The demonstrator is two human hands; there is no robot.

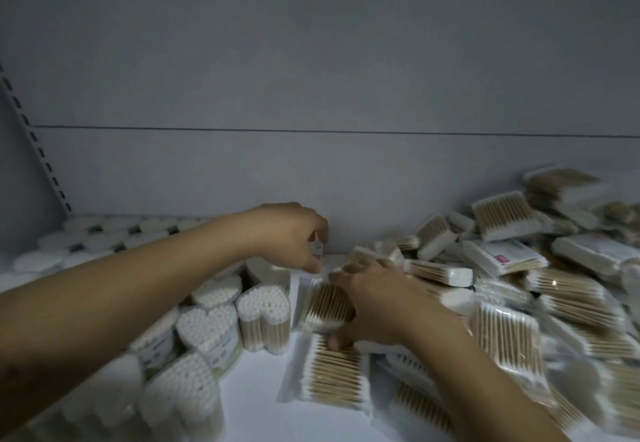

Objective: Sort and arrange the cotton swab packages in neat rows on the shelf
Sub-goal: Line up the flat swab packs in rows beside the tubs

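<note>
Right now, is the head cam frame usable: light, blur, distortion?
Head view: dim grey light, no glare; left hand, right hand and the clear flat bag of wooden-stick swabs they hold are soft; heart-shaped tubs of white swabs bottom left smear worst; slotted shelf upright leans, likely wide-angle.

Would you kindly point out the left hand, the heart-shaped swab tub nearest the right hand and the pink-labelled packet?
left hand (292,235), head view, back of the hand.
heart-shaped swab tub (263,304), head view, its top of white tips.
pink-labelled packet (502,257), head view, its front face at the label.
</note>
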